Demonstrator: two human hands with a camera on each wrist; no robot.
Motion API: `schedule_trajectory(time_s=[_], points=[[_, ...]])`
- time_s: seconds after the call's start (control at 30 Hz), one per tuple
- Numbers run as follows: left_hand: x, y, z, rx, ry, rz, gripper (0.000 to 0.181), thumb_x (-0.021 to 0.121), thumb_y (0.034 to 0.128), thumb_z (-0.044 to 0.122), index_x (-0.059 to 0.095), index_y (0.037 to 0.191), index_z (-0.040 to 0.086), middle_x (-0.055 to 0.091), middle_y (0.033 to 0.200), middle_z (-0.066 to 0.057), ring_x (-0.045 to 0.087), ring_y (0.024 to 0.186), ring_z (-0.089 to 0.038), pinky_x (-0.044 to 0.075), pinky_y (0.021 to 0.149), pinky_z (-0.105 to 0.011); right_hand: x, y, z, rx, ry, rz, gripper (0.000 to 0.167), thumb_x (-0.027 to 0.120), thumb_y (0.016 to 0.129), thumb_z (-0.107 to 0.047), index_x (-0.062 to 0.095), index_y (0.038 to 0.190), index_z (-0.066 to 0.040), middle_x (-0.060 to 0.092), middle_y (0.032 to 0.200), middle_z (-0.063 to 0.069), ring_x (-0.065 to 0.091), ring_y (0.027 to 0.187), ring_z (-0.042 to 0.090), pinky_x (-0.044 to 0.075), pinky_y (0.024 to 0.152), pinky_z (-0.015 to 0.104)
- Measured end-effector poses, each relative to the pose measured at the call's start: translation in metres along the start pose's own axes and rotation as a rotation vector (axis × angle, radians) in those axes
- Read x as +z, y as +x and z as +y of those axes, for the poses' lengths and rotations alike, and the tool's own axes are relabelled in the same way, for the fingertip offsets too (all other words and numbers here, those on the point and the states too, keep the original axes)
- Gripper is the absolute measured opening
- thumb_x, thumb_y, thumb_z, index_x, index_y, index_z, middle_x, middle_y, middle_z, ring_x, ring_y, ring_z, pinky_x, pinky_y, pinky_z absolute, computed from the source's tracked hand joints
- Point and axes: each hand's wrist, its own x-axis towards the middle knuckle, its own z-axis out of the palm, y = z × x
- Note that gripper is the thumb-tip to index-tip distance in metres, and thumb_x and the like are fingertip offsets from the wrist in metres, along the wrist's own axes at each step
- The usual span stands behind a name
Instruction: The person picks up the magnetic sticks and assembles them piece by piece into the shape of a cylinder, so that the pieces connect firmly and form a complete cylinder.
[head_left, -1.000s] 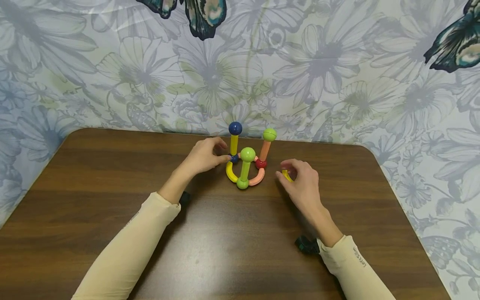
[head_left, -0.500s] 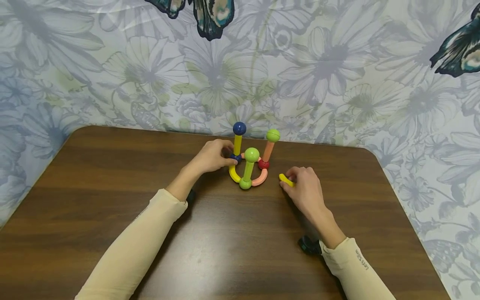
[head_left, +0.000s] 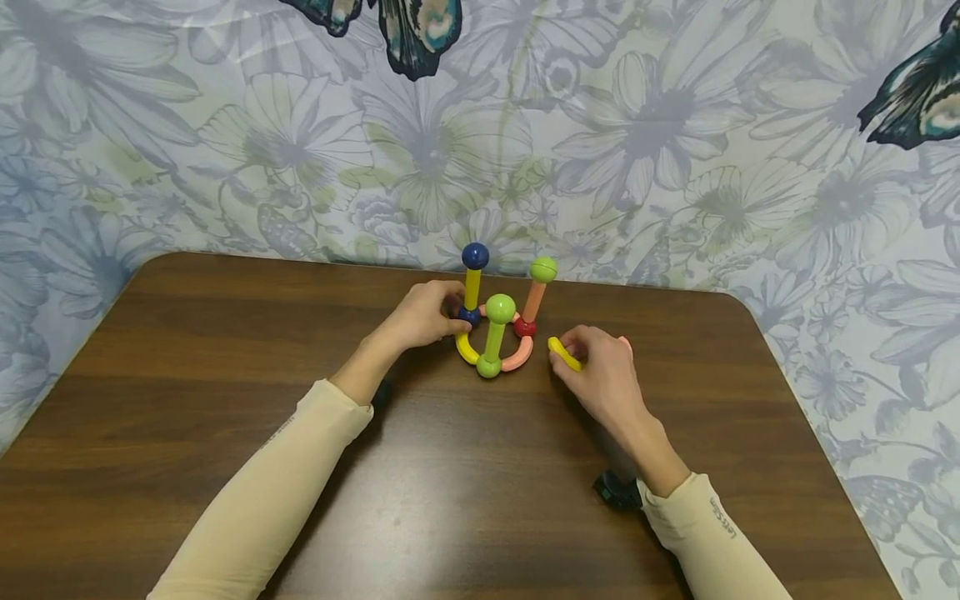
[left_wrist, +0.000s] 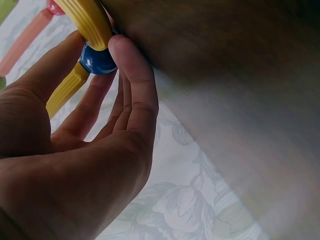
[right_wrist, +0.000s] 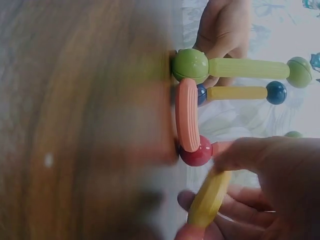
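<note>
A ring of curved yellow and pink pieces joined by balls lies on the table, with three sticks rising from it, topped by a blue ball and two green balls. The left hand pinches the ring's lower blue ball at the left, beside the curved yellow piece. Right of the ring, the right hand holds a separate yellow piece between thumb and fingers, apart from the red ball. A bit of pink shows at that hand's far side.
The brown wooden table ends at a wall with floral covering just behind the ring. A dark wrist-worn device sits under the right wrist.
The yellow piece in the right hand has turned and shows more than a second ago. Some pink now shows behind that hand. The left hand stays at the blue ball.
</note>
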Motion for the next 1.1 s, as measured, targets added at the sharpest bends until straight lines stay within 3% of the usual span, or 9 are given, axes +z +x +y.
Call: schedule_trajectory(time_s=[0.1,0.3,0.4,0.57,0.7,0.9,1.1], points=[[-0.001,-0.001,-0.001,-0.001,-0.002,0.007,0.034,0.084,0.0907,0.011,0.068,0.12,0.004,0.073,0.106,-0.016,0.065,0.061,-0.016,0.057,0.057,-0.027,0.001,0.002,0.0,0.007,0.067,-0.017,0.021,0.077,0.098,-0.021,0.072,0.105,-0.002,0.074,0.088,0.007,0.071,0.07,0.016,0.056,0.067,0.032],[-0.001,-0.001,-0.001,-0.009,-0.008,-0.008,0.033,0.082,0.0921,0.011,0.068,0.121,0.004,0.073,0.106,-0.016,0.066,0.062,-0.017,0.057,0.058,-0.027,0.008,0.003,0.007,0.044,0.119,-0.03,0.023,0.067,0.106,-0.023,0.07,0.11,-0.001,0.074,0.081,0.009,0.067,0.056,0.012,0.049,0.052,0.025],[-0.001,0.0,-0.002,-0.007,-0.011,-0.016,0.033,0.082,0.0924,0.011,0.068,0.121,0.005,0.073,0.107,-0.016,0.066,0.063,-0.017,0.057,0.059,-0.027,0.01,0.003,0.011,0.072,0.125,-0.014,0.023,0.066,0.106,-0.022,0.069,0.112,0.0,0.073,0.088,0.012,0.065,0.063,0.018,0.051,0.059,0.029],[0.001,0.0,-0.003,-0.003,-0.014,-0.021,0.034,0.082,0.0924,0.011,0.068,0.123,0.004,0.073,0.108,-0.016,0.066,0.063,-0.016,0.058,0.058,-0.027,0.012,0.003,0.016,0.083,0.141,0.027,0.023,0.07,0.103,-0.018,0.068,0.115,0.0,0.072,0.107,0.016,0.066,0.089,0.029,0.053,0.08,0.041],[0.001,0.0,-0.003,-0.009,-0.007,-0.019,0.035,0.082,0.0923,0.011,0.067,0.123,0.004,0.072,0.107,-0.016,0.065,0.062,-0.016,0.057,0.058,-0.027,0.011,0.003,0.015,0.038,0.178,0.04,0.025,0.075,0.099,-0.017,0.07,0.119,-0.003,0.072,0.113,0.014,0.069,0.099,0.029,0.058,0.086,0.045],[0.0,0.0,-0.003,-0.007,-0.008,-0.009,0.035,0.082,0.0921,0.012,0.068,0.123,0.003,0.073,0.103,-0.015,0.065,0.061,-0.016,0.058,0.057,-0.028,0.007,0.005,0.01,-0.097,0.18,0.025,0.025,0.079,0.095,-0.014,0.075,0.119,-0.008,0.073,0.113,0.009,0.069,0.102,0.025,0.057,0.089,0.043],[0.0,0.0,0.0,-0.001,-0.013,-0.006,0.035,0.082,0.0923,0.011,0.069,0.124,0.004,0.074,0.103,-0.015,0.066,0.065,-0.017,0.059,0.059,-0.028,-0.006,0.006,-0.006,-0.242,0.199,0.097,0.027,0.083,0.09,-0.011,0.077,0.116,-0.012,0.074,0.109,0.002,0.066,0.099,0.018,0.054,0.084,0.035]])
